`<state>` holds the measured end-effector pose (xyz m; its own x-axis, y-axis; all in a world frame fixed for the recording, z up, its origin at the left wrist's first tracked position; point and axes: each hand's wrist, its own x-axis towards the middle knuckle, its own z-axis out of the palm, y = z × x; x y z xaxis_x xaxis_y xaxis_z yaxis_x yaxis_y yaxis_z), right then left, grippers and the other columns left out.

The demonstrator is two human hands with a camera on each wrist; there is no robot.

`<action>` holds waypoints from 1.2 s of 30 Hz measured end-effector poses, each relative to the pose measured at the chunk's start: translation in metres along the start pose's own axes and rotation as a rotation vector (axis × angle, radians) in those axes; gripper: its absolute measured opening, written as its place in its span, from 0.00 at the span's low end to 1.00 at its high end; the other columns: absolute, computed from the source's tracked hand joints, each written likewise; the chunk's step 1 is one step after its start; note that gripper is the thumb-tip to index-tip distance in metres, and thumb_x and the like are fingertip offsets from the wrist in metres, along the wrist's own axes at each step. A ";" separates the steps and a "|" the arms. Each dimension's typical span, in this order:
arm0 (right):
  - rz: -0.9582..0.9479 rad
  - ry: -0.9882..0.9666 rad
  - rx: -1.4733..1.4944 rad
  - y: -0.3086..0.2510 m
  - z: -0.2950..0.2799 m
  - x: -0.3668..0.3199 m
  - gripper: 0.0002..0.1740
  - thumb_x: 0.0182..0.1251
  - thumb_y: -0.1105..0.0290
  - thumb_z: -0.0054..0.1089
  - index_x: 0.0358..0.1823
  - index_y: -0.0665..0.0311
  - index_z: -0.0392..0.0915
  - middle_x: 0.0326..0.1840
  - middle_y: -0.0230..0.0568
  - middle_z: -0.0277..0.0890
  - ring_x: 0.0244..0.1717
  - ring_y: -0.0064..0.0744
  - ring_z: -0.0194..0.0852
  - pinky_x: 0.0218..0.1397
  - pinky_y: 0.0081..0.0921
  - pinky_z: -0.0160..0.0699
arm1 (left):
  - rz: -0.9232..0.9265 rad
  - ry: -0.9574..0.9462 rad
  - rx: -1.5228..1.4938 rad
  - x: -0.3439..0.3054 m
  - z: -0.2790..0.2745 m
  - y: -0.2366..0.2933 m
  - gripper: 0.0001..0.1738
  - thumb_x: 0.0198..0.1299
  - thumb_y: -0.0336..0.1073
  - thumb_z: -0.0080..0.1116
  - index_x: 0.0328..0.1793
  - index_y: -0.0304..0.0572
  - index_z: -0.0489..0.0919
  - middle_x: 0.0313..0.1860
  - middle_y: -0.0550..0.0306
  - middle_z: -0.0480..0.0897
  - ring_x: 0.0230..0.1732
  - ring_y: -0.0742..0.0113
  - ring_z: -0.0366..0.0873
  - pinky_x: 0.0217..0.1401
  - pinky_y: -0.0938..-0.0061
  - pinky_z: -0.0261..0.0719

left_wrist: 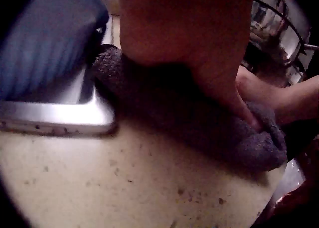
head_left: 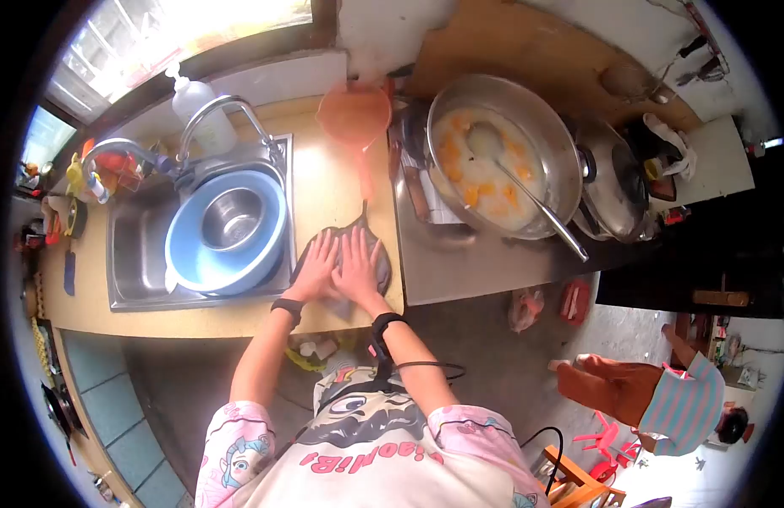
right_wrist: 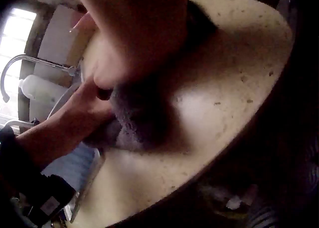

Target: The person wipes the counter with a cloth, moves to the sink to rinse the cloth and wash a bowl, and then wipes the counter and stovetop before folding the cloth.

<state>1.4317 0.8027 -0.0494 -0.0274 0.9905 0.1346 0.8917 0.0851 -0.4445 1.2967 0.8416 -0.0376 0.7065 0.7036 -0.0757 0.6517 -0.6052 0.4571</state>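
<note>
A dark grey cloth [head_left: 383, 269] lies bunched on the pale countertop [head_left: 239, 320], between the sink and the stove. Both hands press down on it side by side, with fingers straight and pointing away from the body. My left hand [head_left: 314, 269] is on the cloth's left half, while my right hand [head_left: 358, 267] covers its right half. Thick, fuzzy folds of the cloth [left_wrist: 164, 106] bulge out under the palm in the left wrist view. From the right wrist, the cloth [right_wrist: 132, 121] shows beneath both hands, its middle hidden by them.
Left of the hands, a blue basin [head_left: 178, 258] holding a metal bowl [head_left: 231, 218] sits in the sink [head_left: 129, 254]. An orange dipper [head_left: 354, 114] lies beyond the cloth. Right, a large pan [head_left: 561, 144] of pale liquid and orange chunks holds a ladle [head_left: 540, 207]. Another person [head_left: 684, 406] stands at right.
</note>
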 end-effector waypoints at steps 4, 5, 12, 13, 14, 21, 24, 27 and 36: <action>-0.052 -0.005 -0.012 0.005 0.008 0.008 0.40 0.48 0.59 0.47 0.63 0.74 0.55 0.70 0.61 0.42 0.72 0.54 0.32 0.70 0.57 0.23 | 0.029 0.011 0.047 0.006 -0.011 0.000 0.73 0.10 0.46 0.76 0.69 0.29 0.48 0.70 0.36 0.46 0.72 0.44 0.39 0.72 0.55 0.42; -0.052 -0.013 -0.013 0.006 0.009 0.008 0.40 0.48 0.59 0.47 0.63 0.74 0.55 0.70 0.61 0.42 0.72 0.54 0.32 0.70 0.57 0.23 | 0.024 0.010 0.041 0.007 -0.012 0.000 0.73 0.10 0.46 0.76 0.69 0.29 0.48 0.70 0.36 0.46 0.72 0.44 0.39 0.72 0.55 0.42; -0.146 -0.014 -0.085 0.011 0.005 0.040 0.39 0.48 0.59 0.46 0.62 0.75 0.57 0.69 0.60 0.43 0.72 0.53 0.33 0.71 0.54 0.25 | 0.016 0.033 0.029 0.025 -0.025 -0.011 0.73 0.11 0.49 0.75 0.68 0.26 0.48 0.70 0.36 0.45 0.72 0.46 0.40 0.72 0.56 0.42; -0.163 0.008 -0.055 0.013 0.005 0.048 0.38 0.48 0.59 0.47 0.61 0.74 0.58 0.69 0.60 0.44 0.72 0.52 0.34 0.71 0.53 0.27 | 0.005 0.054 0.037 0.030 -0.023 -0.016 0.73 0.11 0.49 0.75 0.68 0.26 0.47 0.70 0.36 0.45 0.72 0.45 0.40 0.72 0.56 0.42; -0.178 0.010 -0.037 0.016 0.007 0.056 0.38 0.47 0.60 0.47 0.61 0.74 0.58 0.69 0.59 0.44 0.72 0.52 0.35 0.71 0.53 0.27 | -0.010 0.071 0.047 0.033 -0.022 -0.020 0.73 0.11 0.49 0.75 0.68 0.27 0.47 0.70 0.36 0.45 0.72 0.45 0.40 0.72 0.56 0.42; -0.248 -0.018 0.003 0.028 0.010 0.095 0.35 0.50 0.60 0.47 0.61 0.70 0.61 0.70 0.51 0.45 0.73 0.45 0.36 0.72 0.47 0.29 | -0.119 0.186 -0.012 0.051 -0.025 -0.029 0.74 0.11 0.48 0.75 0.70 0.31 0.46 0.70 0.35 0.45 0.72 0.43 0.40 0.72 0.56 0.42; -0.296 0.003 -0.013 0.031 0.013 0.106 0.36 0.48 0.61 0.49 0.61 0.69 0.60 0.70 0.49 0.46 0.72 0.43 0.38 0.72 0.50 0.29 | -0.153 0.163 0.023 0.055 -0.031 -0.030 0.75 0.14 0.59 0.71 0.71 0.31 0.44 0.71 0.37 0.42 0.73 0.45 0.37 0.73 0.59 0.37; -0.299 0.002 -0.006 0.032 0.014 0.112 0.36 0.48 0.61 0.49 0.61 0.69 0.60 0.70 0.49 0.47 0.72 0.43 0.38 0.72 0.50 0.29 | -0.152 0.176 0.001 0.060 -0.026 -0.036 0.73 0.15 0.53 0.74 0.69 0.30 0.45 0.71 0.35 0.44 0.73 0.44 0.38 0.72 0.57 0.39; -0.321 -0.031 -0.073 0.031 0.017 0.107 0.33 0.55 0.60 0.45 0.63 0.66 0.59 0.71 0.48 0.45 0.73 0.49 0.33 0.71 0.54 0.26 | -0.175 0.219 0.089 0.057 -0.011 -0.039 0.76 0.18 0.64 0.70 0.71 0.32 0.41 0.72 0.38 0.42 0.73 0.46 0.35 0.72 0.53 0.36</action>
<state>1.4488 0.9131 -0.0639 -0.3249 0.9174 0.2298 0.8655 0.3863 -0.3188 1.3083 0.9095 -0.0502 0.5109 0.8582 0.0507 0.7871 -0.4907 0.3738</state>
